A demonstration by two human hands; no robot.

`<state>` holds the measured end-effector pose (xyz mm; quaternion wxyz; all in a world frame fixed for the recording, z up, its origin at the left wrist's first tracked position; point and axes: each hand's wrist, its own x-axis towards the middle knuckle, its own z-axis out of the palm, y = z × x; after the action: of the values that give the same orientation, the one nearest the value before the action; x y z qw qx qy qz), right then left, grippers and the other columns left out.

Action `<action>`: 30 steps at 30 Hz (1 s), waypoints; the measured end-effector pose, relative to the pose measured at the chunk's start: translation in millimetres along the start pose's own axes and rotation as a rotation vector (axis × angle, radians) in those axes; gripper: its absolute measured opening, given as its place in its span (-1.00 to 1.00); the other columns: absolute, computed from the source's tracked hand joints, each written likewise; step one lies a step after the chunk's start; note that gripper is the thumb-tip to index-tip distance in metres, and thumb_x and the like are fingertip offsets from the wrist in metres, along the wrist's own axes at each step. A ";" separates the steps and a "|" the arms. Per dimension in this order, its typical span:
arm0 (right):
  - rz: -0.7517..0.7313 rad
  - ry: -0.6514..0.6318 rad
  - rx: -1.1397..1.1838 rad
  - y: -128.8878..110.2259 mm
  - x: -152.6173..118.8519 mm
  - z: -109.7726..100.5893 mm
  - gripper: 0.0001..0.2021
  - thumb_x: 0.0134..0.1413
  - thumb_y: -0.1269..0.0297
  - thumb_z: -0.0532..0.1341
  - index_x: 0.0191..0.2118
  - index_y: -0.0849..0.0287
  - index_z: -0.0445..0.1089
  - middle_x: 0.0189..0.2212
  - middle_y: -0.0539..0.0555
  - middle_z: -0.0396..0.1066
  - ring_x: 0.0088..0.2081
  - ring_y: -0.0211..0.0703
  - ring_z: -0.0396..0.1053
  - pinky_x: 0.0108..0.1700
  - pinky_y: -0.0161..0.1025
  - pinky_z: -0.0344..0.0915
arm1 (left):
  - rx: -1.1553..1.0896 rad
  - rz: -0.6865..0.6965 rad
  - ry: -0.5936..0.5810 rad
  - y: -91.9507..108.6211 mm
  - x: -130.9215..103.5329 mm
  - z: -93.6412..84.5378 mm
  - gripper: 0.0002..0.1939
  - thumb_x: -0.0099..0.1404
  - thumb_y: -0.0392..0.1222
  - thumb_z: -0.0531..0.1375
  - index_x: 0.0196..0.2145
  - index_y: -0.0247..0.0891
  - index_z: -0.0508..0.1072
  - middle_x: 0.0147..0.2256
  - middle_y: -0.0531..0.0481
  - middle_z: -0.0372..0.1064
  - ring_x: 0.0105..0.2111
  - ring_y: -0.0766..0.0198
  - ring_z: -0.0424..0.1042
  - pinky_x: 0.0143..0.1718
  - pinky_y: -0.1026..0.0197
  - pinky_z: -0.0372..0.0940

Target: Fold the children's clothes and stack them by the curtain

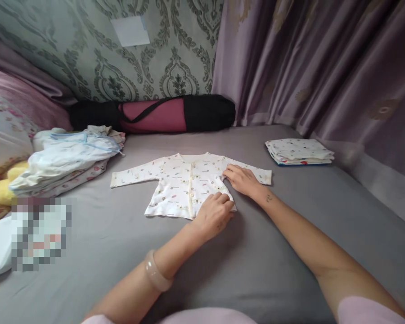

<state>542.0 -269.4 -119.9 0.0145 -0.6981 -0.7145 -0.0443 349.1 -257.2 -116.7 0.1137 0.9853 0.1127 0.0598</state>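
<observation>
A small white baby shirt [175, 184] with a tiny coloured print lies spread flat, buttoned down its front, both sleeves stretched out sideways. My left hand [214, 215], its wrist in a pale bangle [157, 272], has its fingers curled at the lower right corner of the shirt's hem. At the right armpit, where sleeve and side seam meet, my right hand [240, 179] pinches the cloth with bent fingers. The fingertips of both hands are partly hidden.
Grey sheet [121, 252] covers the bed. Piled clothes [70, 157] lie at left, a folded printed stack [299, 150] at right. A black and maroon long bag [151, 114] rests along the wall. Purple curtains [273, 58] hang at right. A blurred patch [43, 234] is lower left.
</observation>
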 end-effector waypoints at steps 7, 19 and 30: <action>-0.076 -0.014 -0.101 12.1 5.0 8.9 -0.73 0.25 0.51 -0.01 -0.14 0.17 0.41 -0.14 0.14 0.38 -0.17 -0.11 0.33 -0.26 -0.24 0.16 | 0.122 -0.002 0.015 3.5 10.3 24.4 -0.75 0.43 -0.24 -0.05 -0.28 -0.30 0.40 -0.26 -0.12 0.38 -0.23 0.13 0.35 -0.19 0.11 0.29; -0.050 0.031 -0.079 26.8 14.8 21.9 -0.73 0.30 0.44 -0.02 -0.10 0.15 0.42 -0.07 0.15 0.38 -0.06 -0.09 0.28 -0.13 -0.23 0.17 | -0.252 -0.104 0.167 -0.3 9.0 32.4 -0.73 0.45 -0.18 -0.05 -0.20 -0.23 0.43 -0.23 -0.07 0.43 -0.19 0.23 0.40 -0.13 0.22 0.31; 0.136 0.084 0.160 -35.3 8.7 -14.3 -0.72 0.24 0.46 0.00 -0.10 0.18 0.43 -0.09 0.20 0.42 -0.08 -0.04 0.34 -0.10 -0.21 0.19 | -0.339 -0.122 0.175 -32.2 -42.0 -14.2 -0.76 0.34 -0.24 0.06 -0.05 -0.25 0.35 -0.07 -0.14 0.38 -0.09 0.17 0.40 -0.06 0.17 0.32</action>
<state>505.9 -262.6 -106.4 0.1029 -0.7390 -0.6656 -0.0154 299.6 -233.5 -114.5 0.2710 0.9344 0.1701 0.1564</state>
